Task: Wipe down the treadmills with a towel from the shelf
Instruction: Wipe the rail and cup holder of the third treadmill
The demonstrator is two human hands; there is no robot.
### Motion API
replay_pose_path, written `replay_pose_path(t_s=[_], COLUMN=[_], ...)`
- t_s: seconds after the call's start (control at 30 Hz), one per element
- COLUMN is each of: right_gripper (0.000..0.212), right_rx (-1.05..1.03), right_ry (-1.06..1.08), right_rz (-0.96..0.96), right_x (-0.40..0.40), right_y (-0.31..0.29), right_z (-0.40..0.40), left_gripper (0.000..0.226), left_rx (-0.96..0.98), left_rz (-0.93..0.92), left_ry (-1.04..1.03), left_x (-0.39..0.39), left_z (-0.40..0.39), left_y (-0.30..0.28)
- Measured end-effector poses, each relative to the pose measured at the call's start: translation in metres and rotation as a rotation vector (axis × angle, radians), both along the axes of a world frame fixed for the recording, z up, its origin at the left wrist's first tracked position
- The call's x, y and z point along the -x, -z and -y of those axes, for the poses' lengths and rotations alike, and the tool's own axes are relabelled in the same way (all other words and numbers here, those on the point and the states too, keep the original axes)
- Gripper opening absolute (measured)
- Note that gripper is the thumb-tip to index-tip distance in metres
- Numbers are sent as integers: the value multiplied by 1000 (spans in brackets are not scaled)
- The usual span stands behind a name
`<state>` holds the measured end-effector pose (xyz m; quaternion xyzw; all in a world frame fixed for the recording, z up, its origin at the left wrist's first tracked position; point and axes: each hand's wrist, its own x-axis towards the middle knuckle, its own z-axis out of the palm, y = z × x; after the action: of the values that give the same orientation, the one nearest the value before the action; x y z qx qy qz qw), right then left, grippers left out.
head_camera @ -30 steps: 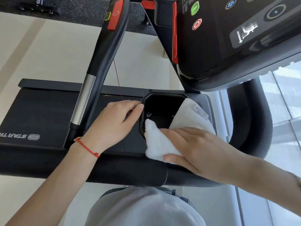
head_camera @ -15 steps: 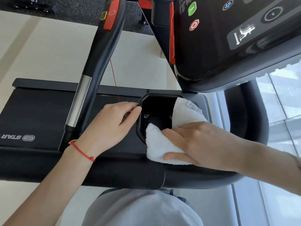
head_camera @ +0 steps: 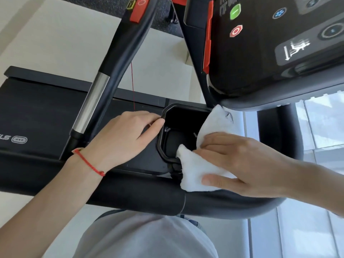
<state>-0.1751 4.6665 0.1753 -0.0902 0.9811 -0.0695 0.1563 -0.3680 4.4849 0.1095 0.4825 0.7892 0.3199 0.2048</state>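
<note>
Below your head camera, item by item, largest first.

Treadmill (head_camera: 46, 112): black deck with a partial white logo at the left edge; a black handrail with a silver sleeve (head_camera: 91, 103) crosses it on a slant. The console (head_camera: 270, 43) fills the upper right, showing a green button (head_camera: 235, 11) and a red stop button (head_camera: 236, 31). Compared with half a second ago, the whole machine sits lower and further right in view.

Front crossbar (head_camera: 130, 194): black padded bar running across just ahead of your grey shirt (head_camera: 149, 239).

Cup holder (head_camera: 178, 133): black recessed pocket with a raised rim, between your two hands.

Towel (head_camera: 195, 174): white, folded, draped over the right and near rim of the cup holder and onto the crossbar, with one corner dipping inside the pocket. Its upper corner, with a label, now reaches up to the console's lower edge, higher than before.

Right hand (head_camera: 242, 162): you press it flat on the towel, fingers straight and slightly spread, thumb laid along the near edge. It has slid rightward along the rim, uncovering more of the pocket.

Left hand (head_camera: 122, 138): it rests on the deck as before, fingers close together and gently bent, fingertips at the left rim of the cup holder, gripping nothing.

Red cord bracelet (head_camera: 89, 162): on your left wrist.
</note>
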Motion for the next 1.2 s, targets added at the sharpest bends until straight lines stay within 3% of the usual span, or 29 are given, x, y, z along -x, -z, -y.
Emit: replay_pose_path(t_s=[0.33,0.53,0.7,0.8,0.87,0.97,1.1,1.2], right_gripper=[57,58,34,34,38,44,69,73], right_rx=[-25,-85,-61,-158,-229,-342,-257,-204], right_ry=[38,38,79,186,198,211,278,282], right_rz=[-27,-146,-555,-802,-864,-803,-379,-346], right_x=[34,17,0,9,20,38,52,53], right_y=[18,16,9,-7,-10,-1,13,18], right_z=[39,39,30,23,21,17,10,5], left_gripper=[41,29,36,40,39,43,43,42], left_rx=[-7,-6,-35,-28,-23,-32,-43,-56], left_rz=[-39,15,17,55,78,83,89,85], left_ry=[5,-9,6,2,10,3,12,8], left_x=[-1,0,-1,-4,-5,-6,-8,-9], left_z=[-5,-1,-3,-4,-3,-3,0,2], left_y=[3,2,2,0,-1,1,4,4])
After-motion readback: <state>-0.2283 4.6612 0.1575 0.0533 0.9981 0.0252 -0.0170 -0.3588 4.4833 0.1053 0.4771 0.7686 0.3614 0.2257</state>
